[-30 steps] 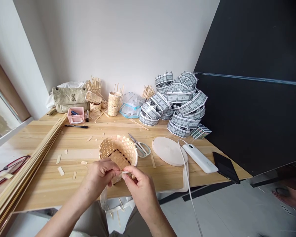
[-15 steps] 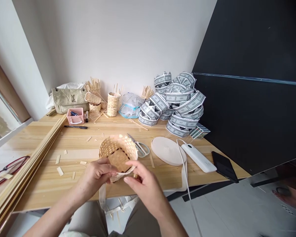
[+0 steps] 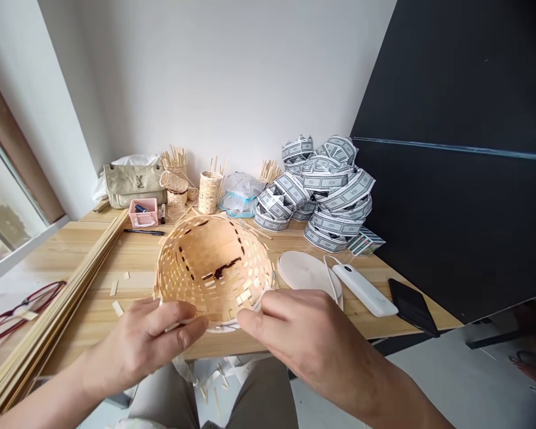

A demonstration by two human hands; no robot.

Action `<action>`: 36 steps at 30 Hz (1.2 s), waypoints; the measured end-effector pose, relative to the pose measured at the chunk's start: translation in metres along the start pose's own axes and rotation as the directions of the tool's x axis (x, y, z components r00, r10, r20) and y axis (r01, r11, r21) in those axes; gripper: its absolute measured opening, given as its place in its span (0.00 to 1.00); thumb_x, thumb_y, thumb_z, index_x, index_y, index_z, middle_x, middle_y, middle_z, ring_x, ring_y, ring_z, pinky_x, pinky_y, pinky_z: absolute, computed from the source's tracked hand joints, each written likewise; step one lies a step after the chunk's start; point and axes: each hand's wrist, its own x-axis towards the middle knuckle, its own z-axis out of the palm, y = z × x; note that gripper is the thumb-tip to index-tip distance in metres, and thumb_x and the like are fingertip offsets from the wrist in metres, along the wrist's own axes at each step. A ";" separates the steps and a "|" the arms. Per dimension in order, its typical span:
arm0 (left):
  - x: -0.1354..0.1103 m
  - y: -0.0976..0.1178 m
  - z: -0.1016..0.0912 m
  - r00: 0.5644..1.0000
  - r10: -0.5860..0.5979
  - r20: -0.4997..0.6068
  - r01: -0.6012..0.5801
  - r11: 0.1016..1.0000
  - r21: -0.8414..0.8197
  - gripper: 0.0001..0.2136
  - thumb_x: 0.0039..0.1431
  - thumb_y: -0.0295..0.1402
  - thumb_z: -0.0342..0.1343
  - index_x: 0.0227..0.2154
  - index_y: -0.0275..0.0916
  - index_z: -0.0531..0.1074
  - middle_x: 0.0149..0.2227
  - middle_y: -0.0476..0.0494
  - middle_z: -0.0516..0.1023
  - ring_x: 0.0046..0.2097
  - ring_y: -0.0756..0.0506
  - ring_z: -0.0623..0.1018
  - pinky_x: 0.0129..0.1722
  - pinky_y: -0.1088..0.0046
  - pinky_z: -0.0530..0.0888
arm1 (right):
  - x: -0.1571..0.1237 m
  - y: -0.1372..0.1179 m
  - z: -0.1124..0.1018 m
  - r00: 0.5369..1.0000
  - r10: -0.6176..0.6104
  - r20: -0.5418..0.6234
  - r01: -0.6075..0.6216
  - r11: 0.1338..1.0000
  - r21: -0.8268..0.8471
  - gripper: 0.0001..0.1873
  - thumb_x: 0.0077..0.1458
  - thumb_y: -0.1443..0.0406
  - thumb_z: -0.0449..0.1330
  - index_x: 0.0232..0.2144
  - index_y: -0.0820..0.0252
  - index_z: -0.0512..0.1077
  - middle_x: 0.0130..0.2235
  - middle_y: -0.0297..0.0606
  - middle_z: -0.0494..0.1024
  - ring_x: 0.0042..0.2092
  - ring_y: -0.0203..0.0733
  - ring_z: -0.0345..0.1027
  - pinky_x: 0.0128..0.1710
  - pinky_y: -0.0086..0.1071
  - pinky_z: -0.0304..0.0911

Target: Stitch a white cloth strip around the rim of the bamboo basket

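Note:
A round woven bamboo basket (image 3: 223, 244) is tilted up off the table with its open mouth facing me. White fabric tape (image 3: 226, 327) runs along its near rim. My left hand (image 3: 154, 333) is closed on the rim at the near left, thumb and fingers pinching it. Farther right, my right hand (image 3: 295, 328) grips the same rim, its thumb pressed near the tape. Dark marks show on the basket's inner weave. Right of the basket lies a flat roll of pale tape (image 3: 301, 268), partly covered by my right hand.
Long bamboo strips (image 3: 67, 286) and red-framed glasses (image 3: 22, 313) lie left. A power bank (image 3: 364, 289) with a white cable and a phone (image 3: 413, 307) are right. Behind stand a handbag (image 3: 134, 185), a pink box (image 3: 143, 213), small woven cups (image 3: 209, 192) and stacked patterned bands (image 3: 326, 190).
The basket has risen toward me and tipped, so it looks larger and covers the scissors. Both hands have shifted their hold along the near rim, the right one moving farther right.

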 end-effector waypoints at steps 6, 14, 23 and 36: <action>-0.003 0.003 0.000 1.000 -0.017 0.003 0.017 0.999 0.039 0.12 0.63 0.30 0.43 0.44 0.45 0.70 0.32 0.47 0.76 0.30 0.51 0.75 0.29 0.77 0.69 | 0.010 -0.003 0.004 0.995 -0.087 0.048 0.091 0.991 -0.099 0.11 0.49 0.77 0.49 0.21 0.60 0.63 0.20 0.29 0.57 0.22 0.33 0.45 0.21 0.31 0.39; -0.001 -0.006 0.005 0.998 0.054 0.017 -0.054 0.999 -0.006 0.12 0.60 0.23 0.48 0.45 0.42 0.68 0.31 0.50 0.73 0.29 0.53 0.74 0.28 0.81 0.68 | 0.012 0.000 0.012 0.995 -0.064 0.072 0.073 0.989 -0.126 0.11 0.45 0.78 0.50 0.21 0.59 0.61 0.21 0.30 0.58 0.22 0.34 0.47 0.22 0.32 0.39; 0.001 -0.003 0.003 0.995 0.100 -0.016 -0.099 0.993 0.065 0.11 0.63 0.26 0.44 0.44 0.39 0.68 0.31 0.47 0.73 0.30 0.53 0.75 0.27 0.79 0.69 | 0.009 0.001 0.012 0.994 -0.086 0.069 0.092 0.991 -0.094 0.11 0.49 0.78 0.50 0.21 0.60 0.61 0.21 0.29 0.57 0.23 0.34 0.46 0.24 0.32 0.38; 0.004 0.000 0.004 0.995 0.099 0.003 -0.099 0.993 0.068 0.10 0.63 0.26 0.44 0.43 0.38 0.68 0.30 0.47 0.73 0.29 0.52 0.74 0.26 0.79 0.69 | 0.007 0.001 0.017 0.996 -0.072 0.060 0.077 0.993 -0.090 0.11 0.48 0.78 0.51 0.21 0.60 0.60 0.21 0.29 0.57 0.23 0.34 0.46 0.24 0.32 0.37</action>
